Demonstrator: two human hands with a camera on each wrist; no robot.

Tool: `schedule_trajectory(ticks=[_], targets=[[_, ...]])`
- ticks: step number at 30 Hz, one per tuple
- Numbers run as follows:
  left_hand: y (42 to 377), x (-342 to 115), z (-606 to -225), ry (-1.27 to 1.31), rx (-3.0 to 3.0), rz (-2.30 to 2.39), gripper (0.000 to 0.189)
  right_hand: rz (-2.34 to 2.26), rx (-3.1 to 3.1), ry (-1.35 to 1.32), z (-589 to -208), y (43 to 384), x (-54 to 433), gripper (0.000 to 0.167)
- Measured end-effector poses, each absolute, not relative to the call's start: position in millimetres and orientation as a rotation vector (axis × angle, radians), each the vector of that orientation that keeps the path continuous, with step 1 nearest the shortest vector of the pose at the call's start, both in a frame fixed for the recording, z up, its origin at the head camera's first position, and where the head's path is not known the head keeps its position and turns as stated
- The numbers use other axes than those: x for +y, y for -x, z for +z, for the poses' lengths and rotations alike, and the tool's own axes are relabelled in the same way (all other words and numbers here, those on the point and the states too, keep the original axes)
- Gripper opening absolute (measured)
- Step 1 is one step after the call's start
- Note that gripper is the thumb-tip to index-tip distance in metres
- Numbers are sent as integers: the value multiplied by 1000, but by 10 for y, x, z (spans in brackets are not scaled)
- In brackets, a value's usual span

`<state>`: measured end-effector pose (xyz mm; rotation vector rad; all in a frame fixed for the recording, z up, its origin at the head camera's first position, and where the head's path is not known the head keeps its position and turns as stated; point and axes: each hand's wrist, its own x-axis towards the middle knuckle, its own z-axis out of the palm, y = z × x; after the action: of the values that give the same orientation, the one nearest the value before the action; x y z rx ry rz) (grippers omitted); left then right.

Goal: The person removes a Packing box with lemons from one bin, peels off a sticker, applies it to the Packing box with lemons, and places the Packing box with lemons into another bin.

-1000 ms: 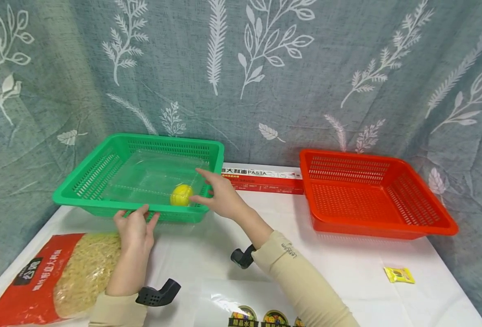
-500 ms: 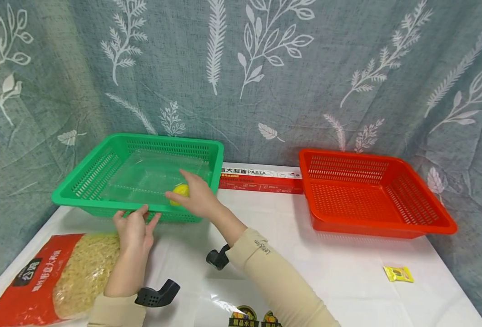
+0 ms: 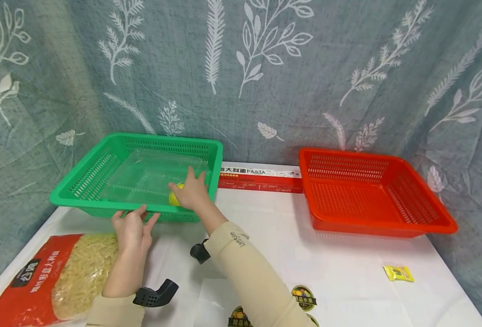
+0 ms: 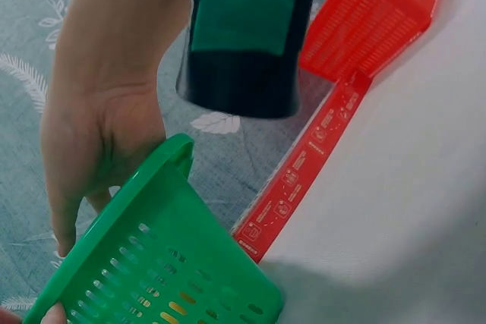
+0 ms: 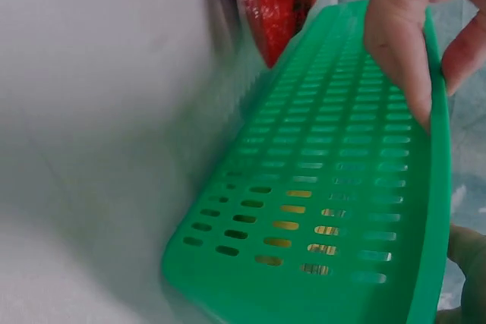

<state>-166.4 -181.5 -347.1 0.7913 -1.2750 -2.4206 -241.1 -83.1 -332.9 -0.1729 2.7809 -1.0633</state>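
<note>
My left hand (image 3: 132,229) grips the near rim of the green basket (image 3: 101,206); in the right wrist view this left hand (image 5: 406,28) has fingers on both sides of the rim. Inside the basket lie a clear plastic tray (image 3: 142,172) and a yellow round thing (image 3: 173,199) with grooves, its kind unclear. My right hand (image 3: 191,193) reaches over the near rim with its fingers spread. Its thumb is over the yellow thing and partly hides it; whether it touches cannot be told. In the left wrist view the right hand (image 4: 106,142) hangs down into the basket.
A red basket (image 3: 347,200) stands at the right. Behind lies a red and white pasta box (image 3: 261,184). A bag of pasta (image 3: 81,277) lies at the near left, a small yellow packet (image 3: 399,273) at the right. Clear film with fruit labels (image 3: 304,297) lies in front.
My right hand has moved left over the basket and onto the yellow thing's side, covering more of it. The left hand keeps its hold on the rim.
</note>
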Motion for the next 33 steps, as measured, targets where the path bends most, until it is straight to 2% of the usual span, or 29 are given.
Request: schedule_trajectory(ticks=[8, 21, 33], targets=[[1666, -1824, -3486, -832, -1282, -2414, 51, -1148, 2670, 101, -3322, 2455, -819, 66], [1684, -1835, -3482, -819, -1273, -2407, 48, -1245, 2606, 10, -3289, 2467, -838, 65], [1688, -1847, -3479, -813, -1273, -2423, 50, -1440, 2571, 29, -3333, 2486, -836, 62]])
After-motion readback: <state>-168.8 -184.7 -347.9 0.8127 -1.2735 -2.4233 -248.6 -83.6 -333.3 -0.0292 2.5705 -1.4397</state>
